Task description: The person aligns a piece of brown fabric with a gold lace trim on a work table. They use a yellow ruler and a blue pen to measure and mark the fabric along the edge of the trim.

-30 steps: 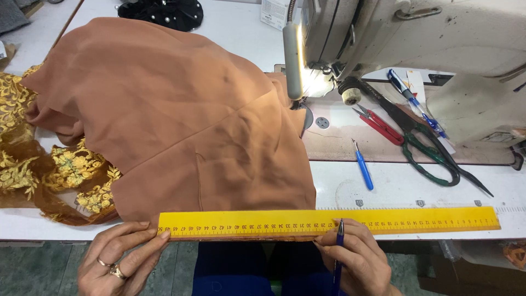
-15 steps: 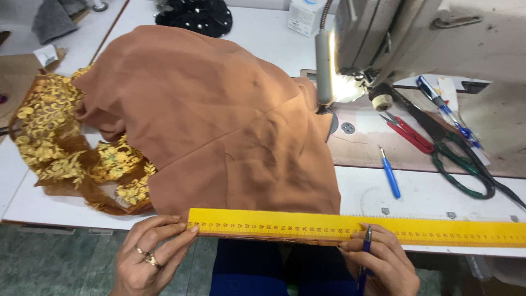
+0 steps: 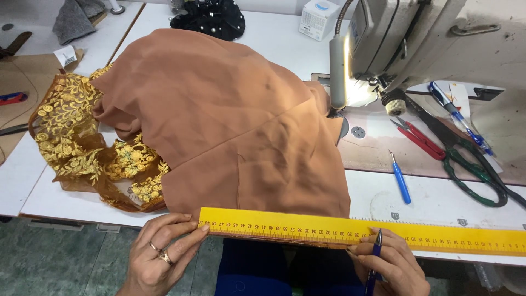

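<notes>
A long yellow ruler (image 3: 339, 229) lies across the near edge of a brown cloth (image 3: 241, 126) on the white sewing table (image 3: 438, 200). My left hand (image 3: 164, 249) presses its fingertips on the ruler's left end. Just under the ruler's middle, my right hand (image 3: 392, 266) holds a blue pen (image 3: 374, 260) upright, tip at the ruler's lower edge. Gold embroidered lace (image 3: 82, 137) spills from beneath the cloth at the left.
A white sewing machine (image 3: 416, 38) with a lit lamp stands at the back right. Beside it lie green-handled scissors (image 3: 476, 170), red snips (image 3: 419, 137), a blue seam ripper (image 3: 400, 178) and a pen. A black beaded item (image 3: 211, 19) and a small white box (image 3: 319, 19) sit at the back.
The view has shifted so everything sits further right and lower in frame. Both hands stay on the ruler and pen in the same grip.
</notes>
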